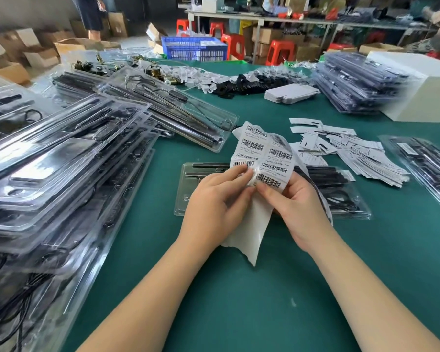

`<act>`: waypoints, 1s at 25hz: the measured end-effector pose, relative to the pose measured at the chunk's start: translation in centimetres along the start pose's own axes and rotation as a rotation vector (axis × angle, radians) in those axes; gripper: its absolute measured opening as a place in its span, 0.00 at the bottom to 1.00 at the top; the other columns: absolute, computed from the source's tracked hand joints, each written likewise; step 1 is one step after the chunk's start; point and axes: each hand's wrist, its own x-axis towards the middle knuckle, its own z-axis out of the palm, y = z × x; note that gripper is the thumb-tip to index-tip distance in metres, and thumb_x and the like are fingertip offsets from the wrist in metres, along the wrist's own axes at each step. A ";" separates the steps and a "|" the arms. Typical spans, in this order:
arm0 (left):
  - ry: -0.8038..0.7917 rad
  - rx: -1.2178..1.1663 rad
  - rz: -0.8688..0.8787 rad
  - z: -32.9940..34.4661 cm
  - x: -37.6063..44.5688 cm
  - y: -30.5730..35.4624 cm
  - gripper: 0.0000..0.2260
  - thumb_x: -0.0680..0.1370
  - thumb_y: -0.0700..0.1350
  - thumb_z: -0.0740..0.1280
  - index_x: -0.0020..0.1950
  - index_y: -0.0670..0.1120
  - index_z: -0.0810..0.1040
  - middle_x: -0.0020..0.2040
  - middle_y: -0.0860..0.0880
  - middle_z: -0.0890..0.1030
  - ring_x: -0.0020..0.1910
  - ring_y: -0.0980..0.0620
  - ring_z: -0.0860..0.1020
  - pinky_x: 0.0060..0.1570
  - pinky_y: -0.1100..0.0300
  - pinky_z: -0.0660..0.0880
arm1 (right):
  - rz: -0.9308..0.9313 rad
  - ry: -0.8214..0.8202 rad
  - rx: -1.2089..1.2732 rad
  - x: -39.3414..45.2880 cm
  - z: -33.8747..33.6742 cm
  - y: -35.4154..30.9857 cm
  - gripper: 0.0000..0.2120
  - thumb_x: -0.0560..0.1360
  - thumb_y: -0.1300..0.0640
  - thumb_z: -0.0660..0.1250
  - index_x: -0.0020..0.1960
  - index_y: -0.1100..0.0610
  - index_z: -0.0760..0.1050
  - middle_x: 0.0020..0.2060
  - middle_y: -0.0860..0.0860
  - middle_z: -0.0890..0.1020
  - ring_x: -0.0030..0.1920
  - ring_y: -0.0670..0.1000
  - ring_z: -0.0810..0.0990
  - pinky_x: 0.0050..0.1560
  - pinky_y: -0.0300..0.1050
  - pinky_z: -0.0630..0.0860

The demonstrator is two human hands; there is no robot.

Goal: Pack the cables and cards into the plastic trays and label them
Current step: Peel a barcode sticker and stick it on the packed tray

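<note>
Over a green table mat [239, 301], the person holds up a white sheet of barcode labels [264, 153] between both hands. The left hand [214, 199] pinches the sheet's lower left part, thumb and forefinger closed on a label near the edge. The right hand [297, 207] grips the sheet from the other side, its fingertips pressed to the lowest barcode label beside the left thumb. Whether a label is partly lifted from the backing cannot be told, since the fingers cover that spot. Bare backing paper [247, 229] hangs curled below the hands.

Directly beneath the sheet lies a clear plastic blister tray [188, 189] flat on the mat, with black cables and rods inside it. To the left, a tall slanted stack of filled clear trays [61, 174] spreads across the table. A second dark stack of trays [353, 82] rests at the far right, beside a white box [422, 92]. Loose white paper cards [353, 151] lie scattered to the right of the hands, and one more filled tray [427, 163] sits at the right edge. A blue plastic crate [193, 49] stands beyond the table.
</note>
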 end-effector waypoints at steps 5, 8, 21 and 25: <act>-0.006 -0.036 -0.019 -0.1 -0.1 -0.1 0.12 0.76 0.44 0.68 0.59 0.47 0.82 0.61 0.56 0.78 0.56 0.52 0.78 0.61 0.56 0.73 | -0.038 -0.052 -0.070 -0.1 -0.2 -0.3 0.13 0.75 0.60 0.69 0.54 0.45 0.82 0.55 0.47 0.84 0.58 0.47 0.81 0.53 0.35 0.76; -0.007 -0.061 -0.037 0.0 0.0 -0.1 0.12 0.76 0.46 0.67 0.59 0.48 0.82 0.60 0.60 0.76 0.56 0.56 0.77 0.61 0.60 0.72 | -0.033 -0.057 -0.104 -0.1 -0.4 -0.3 0.12 0.73 0.58 0.70 0.54 0.45 0.82 0.55 0.46 0.84 0.58 0.47 0.81 0.53 0.36 0.76; 0.043 -0.278 -0.241 -0.1 0.5 -0.7 0.08 0.78 0.42 0.68 0.53 0.50 0.85 0.55 0.59 0.82 0.57 0.66 0.78 0.56 0.72 0.70 | 0.020 -0.008 -0.171 -0.2 -0.7 0.0 0.12 0.74 0.63 0.71 0.53 0.49 0.81 0.51 0.45 0.85 0.53 0.45 0.83 0.48 0.34 0.77; 0.235 -0.595 -0.503 -0.9 1.2 -1.2 0.07 0.78 0.47 0.68 0.48 0.53 0.86 0.45 0.56 0.84 0.45 0.61 0.80 0.46 0.65 0.76 | 0.064 0.077 -0.135 0.2 -0.9 -0.5 0.11 0.74 0.63 0.71 0.52 0.50 0.80 0.49 0.44 0.85 0.49 0.42 0.83 0.44 0.34 0.77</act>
